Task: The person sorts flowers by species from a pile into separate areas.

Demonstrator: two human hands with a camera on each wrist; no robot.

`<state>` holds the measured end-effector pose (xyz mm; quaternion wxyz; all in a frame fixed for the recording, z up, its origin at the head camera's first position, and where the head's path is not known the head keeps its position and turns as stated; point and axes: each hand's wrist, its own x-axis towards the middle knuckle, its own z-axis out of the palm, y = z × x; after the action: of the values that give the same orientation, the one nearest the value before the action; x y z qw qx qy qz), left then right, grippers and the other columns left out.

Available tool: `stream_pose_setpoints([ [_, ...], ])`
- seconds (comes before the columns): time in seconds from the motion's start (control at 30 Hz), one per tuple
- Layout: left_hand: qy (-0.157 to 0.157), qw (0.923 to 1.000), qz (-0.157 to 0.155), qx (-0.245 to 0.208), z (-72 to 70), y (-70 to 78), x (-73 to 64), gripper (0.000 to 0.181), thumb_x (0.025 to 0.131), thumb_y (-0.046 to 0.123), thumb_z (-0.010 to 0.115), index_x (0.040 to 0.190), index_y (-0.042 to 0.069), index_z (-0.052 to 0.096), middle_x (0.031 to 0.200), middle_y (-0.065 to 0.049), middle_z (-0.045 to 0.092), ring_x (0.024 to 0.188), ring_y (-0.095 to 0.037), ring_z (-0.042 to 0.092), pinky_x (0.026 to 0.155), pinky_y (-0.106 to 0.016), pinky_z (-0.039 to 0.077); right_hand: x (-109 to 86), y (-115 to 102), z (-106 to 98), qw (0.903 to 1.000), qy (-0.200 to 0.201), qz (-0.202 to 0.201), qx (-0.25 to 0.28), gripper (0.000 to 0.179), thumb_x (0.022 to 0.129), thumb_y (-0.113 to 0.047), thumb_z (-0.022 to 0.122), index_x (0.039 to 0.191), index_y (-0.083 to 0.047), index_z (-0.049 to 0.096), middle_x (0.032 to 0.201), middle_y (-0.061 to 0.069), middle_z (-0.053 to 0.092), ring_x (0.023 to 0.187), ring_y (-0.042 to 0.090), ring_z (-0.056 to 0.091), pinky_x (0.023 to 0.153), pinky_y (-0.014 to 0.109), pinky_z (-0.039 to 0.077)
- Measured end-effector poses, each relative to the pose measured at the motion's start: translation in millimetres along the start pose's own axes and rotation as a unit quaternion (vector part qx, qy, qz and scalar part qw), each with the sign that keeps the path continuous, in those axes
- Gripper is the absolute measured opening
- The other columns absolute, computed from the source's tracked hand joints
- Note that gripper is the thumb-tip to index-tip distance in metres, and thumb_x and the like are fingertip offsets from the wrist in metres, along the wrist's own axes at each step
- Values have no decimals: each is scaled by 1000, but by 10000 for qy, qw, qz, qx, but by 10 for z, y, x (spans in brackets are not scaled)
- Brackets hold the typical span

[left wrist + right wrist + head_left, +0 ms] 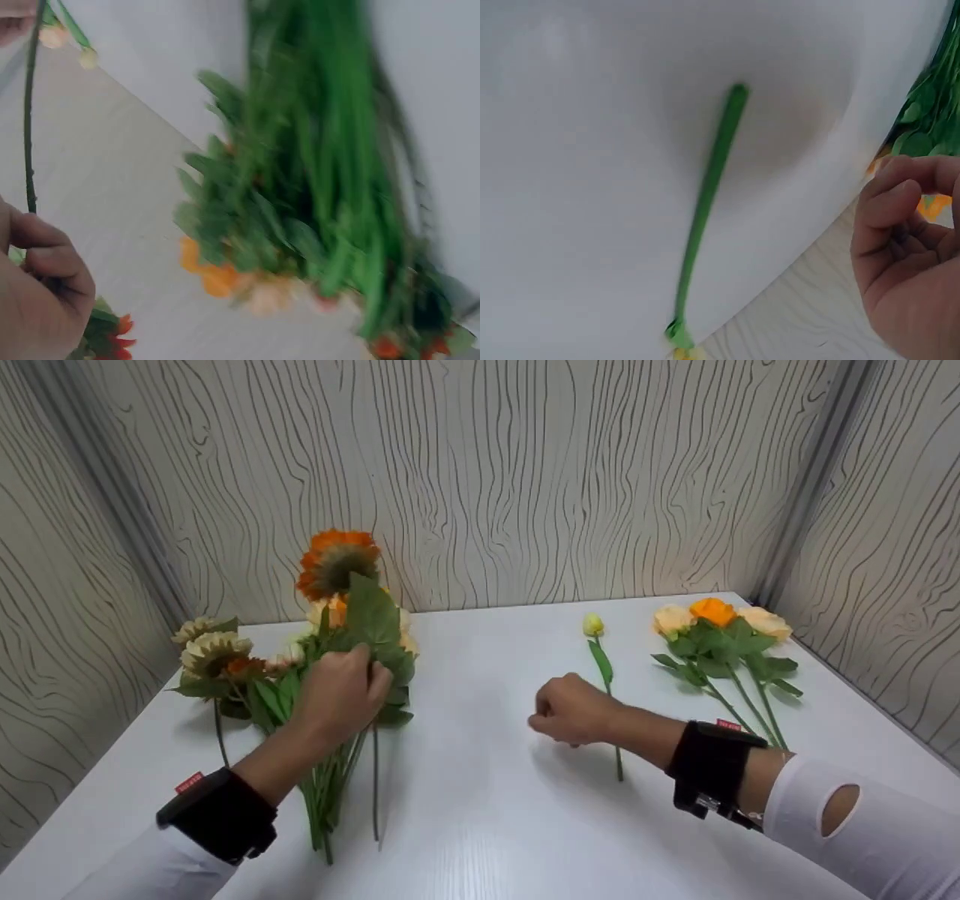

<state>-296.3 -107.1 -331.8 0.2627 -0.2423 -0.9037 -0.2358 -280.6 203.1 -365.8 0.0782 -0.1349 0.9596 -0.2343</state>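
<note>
Orange flower (337, 564) seems light; my left hand (339, 691) grips its likely stiff stem (376, 787), the safest hold; my right hand (576, 711) curls empty.

head and nearer right-wrist views share the tulip (601, 661)

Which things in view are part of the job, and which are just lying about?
Part of the job, it seems:
- Orange sunflower: left hand pinches its stem
- Mixed flower bunch: lies by the left hand
- Yellow tulip: probably; lies near the right hand

Just lying about, or backdrop:
- Three roses: in neither hand
- Wood-grain panel: behind the table
</note>
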Motion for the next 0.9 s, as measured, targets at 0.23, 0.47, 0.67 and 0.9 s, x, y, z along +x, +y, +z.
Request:
stream_pose_setpoints([
  [0.23,-642,9682,-82,-2418,270,397,27,21,101,10,50,80,8,55,63,1,51,53,-12,47,51,-24,43,-162,-524,298,9669,-833,-1342,2005,22,101,-27,59,110,-10,69,74,-3,64,48,10,52,46,24,43],
  [0.47,-762,9534,204,-2913,436,537,-32,17,103,10,50,87,6,57,67,0,56,55,-9,52,53,-23,47,-278,-676,486,9523,-513,-1533,2587,12,101,-14,57,99,-6,66,68,-1,61,42,7,47,45,19,42],
  [0.67,-357,9638,481,-2599,516,604,-58,14,101,12,54,89,7,60,67,2,57,58,-7,50,53,-21,45,-318,-656,496,9552,-378,-1484,2532,14,101,-11,56,96,-2,65,71,3,66,43,10,53,43,21,45],
  [0.9,-728,9590,167,-2733,521,579,-60,19,105,21,51,96,5,59,72,-1,58,59,-9,52,54,-24,48,-301,-634,487,9571,-266,-1553,2431,16,101,-10,55,94,1,65,72,4,68,45,9,57,45,24,50],
])
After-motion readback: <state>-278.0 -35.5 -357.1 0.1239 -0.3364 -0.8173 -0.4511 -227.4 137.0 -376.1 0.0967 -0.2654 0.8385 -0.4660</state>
